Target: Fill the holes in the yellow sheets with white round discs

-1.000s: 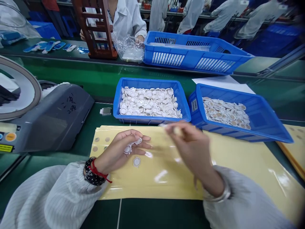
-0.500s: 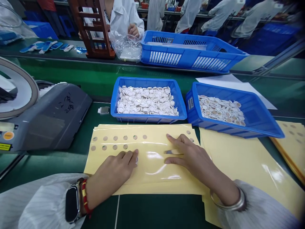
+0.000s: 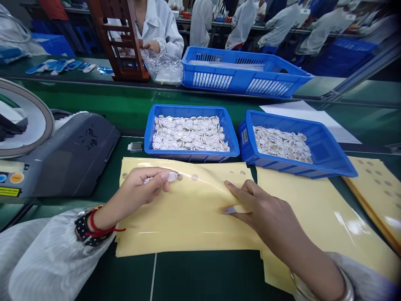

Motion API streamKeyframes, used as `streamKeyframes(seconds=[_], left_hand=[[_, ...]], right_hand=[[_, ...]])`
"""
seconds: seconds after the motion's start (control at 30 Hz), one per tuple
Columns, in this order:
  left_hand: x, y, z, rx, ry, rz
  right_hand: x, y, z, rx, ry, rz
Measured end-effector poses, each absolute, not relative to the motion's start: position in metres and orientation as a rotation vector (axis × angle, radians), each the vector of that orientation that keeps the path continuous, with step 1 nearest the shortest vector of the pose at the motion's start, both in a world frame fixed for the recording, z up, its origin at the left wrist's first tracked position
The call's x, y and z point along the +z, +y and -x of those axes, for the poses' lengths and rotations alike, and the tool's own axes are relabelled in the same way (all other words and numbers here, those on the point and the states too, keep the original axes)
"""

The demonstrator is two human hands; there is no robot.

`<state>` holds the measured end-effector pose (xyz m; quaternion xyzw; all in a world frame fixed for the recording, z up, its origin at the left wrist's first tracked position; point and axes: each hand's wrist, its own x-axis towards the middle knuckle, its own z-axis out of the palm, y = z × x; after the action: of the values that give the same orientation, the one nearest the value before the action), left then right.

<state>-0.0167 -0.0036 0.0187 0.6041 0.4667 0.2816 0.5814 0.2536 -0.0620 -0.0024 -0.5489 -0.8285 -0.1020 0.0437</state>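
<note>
Pinching a white disc left of centre, the left hand probably finds it light, best rim-held; the right hand spreads over yellow sheeting right of centre.

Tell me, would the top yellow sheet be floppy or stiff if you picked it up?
The top yellow sheet is probably floppy, since it bends beside the right hand. Its glossy shine suggests it might feel slippery.

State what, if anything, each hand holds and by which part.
The left hand pinches a white round piece by its edge, more pieces inside the hand; whether the right hand holds anything is unclear.
</note>
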Motion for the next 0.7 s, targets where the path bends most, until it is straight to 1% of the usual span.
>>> streamKeyframes(seconds=[0.13, 0.3, 0.37, 0.53, 0.7], left_hand=[[0.021, -0.003, 0.017, 0.657, 1.028, -1.199], [0.012, 0.001, 0.012, 0.604, 0.959, -0.969], [0.005, 0.004, 0.009, 0.593, 0.929, -0.868], [-0.009, 0.008, 0.004, 0.587, 0.881, -0.696], [-0.01, 0.008, 0.004, 0.622, 0.928, -0.65]], right_hand=[[0.001, -0.059, -0.26, -0.25, -2.597, 1.721], [0.001, -0.057, -0.27, -0.102, -2.586, 1.871], [0.003, -0.053, -0.266, 0.029, -2.51, 1.868], [0.0, -0.023, -0.243, 0.554, -2.254, 1.725], [-0.015, 0.006, -0.238, 0.754, -2.113, 1.634]])
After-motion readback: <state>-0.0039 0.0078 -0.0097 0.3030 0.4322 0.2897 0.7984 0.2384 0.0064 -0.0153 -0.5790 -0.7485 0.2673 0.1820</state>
